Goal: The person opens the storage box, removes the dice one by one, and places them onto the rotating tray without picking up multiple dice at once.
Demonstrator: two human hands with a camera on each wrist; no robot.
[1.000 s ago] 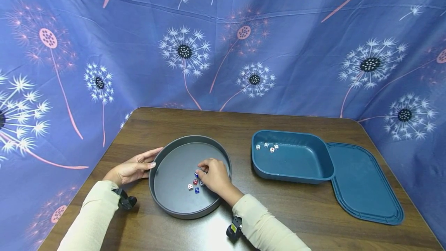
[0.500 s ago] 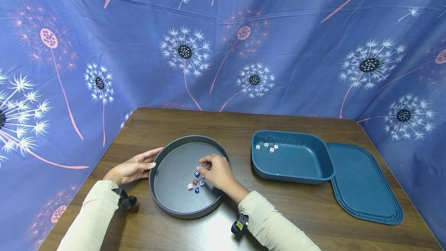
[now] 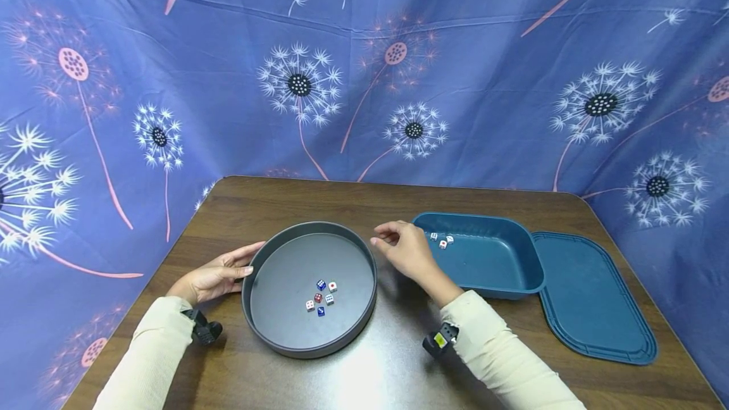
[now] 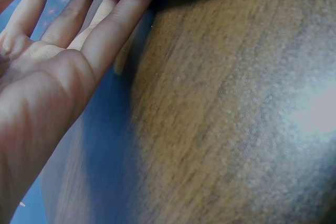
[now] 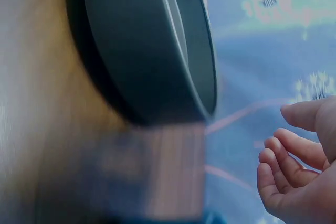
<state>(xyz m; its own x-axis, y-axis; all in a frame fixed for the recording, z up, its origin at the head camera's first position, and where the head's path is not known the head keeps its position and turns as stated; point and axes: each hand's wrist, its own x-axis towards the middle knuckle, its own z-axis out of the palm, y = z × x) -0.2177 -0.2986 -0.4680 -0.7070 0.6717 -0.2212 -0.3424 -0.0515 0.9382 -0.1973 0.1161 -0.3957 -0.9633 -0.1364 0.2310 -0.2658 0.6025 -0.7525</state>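
Observation:
My left hand (image 3: 213, 277) rests against the left side of the round dark grey pan (image 3: 290, 264), thumb at the rim; in the left wrist view its straight fingers (image 4: 113, 32) touch the pan's outside. Several dice lie inside the pan: a red die (image 3: 317, 298), two blue ones, and white ones such as a white die (image 3: 333, 286) with a red dot. Between the pan and the blue plastic container (image 3: 495, 286), my right hand (image 3: 407, 250) hovers, fingers loosely bent. The right wrist view shows thumb and fingers apart with nothing between them.
Inside the container, at its left end, are white dice (image 3: 443, 244), partly covered by my right hand. A matching blue lid (image 3: 598, 302) lies on the wooden table (image 3: 273, 198) at the right. Behind hangs a blue cloth (image 3: 228, 49) with dandelion prints.
My right hand has risen from the dice in the pan and moved right, past the rim to the container's left edge. My left hand and the pan stay where they were.

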